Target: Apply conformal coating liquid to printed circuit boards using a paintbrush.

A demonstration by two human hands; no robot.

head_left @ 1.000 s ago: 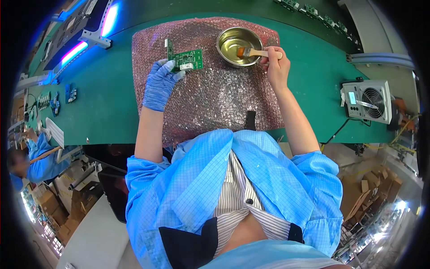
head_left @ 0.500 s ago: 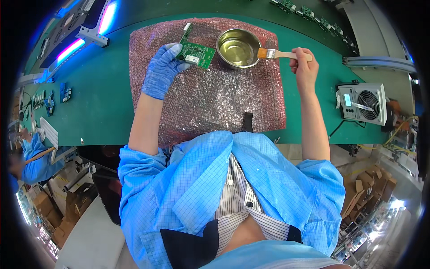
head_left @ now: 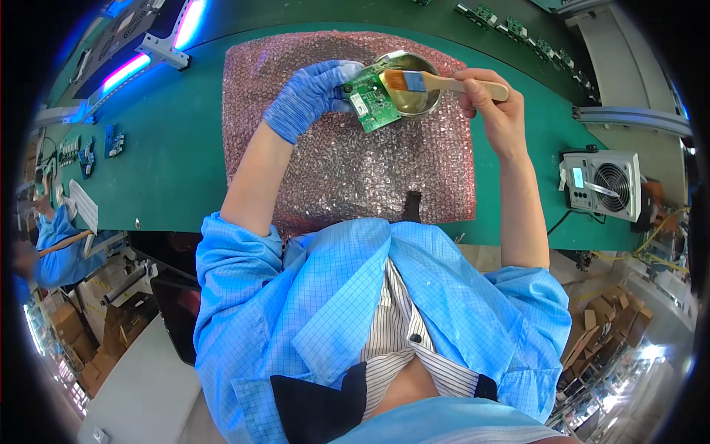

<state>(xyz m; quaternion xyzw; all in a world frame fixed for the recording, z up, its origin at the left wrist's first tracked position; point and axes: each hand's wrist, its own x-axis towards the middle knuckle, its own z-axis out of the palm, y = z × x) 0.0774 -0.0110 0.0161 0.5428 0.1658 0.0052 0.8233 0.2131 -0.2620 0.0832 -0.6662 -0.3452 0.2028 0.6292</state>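
Between the person's forearms, a hand could pass low across the bubble wrap [head_left: 347, 170], but the way to the bowl [head_left: 431, 111] is crowded by the circuit board [head_left: 376, 111] in the gloved left hand [head_left: 314, 96] on one side and by the brush [head_left: 444, 84] and right hand [head_left: 494, 111] on the other. Left of the wrap, the green table [head_left: 174, 163] gives passage as far as the lit frame [head_left: 164, 50] and small boards [head_left: 81, 152]; rightward, a narrower lane ends at the fan unit [head_left: 603, 183].
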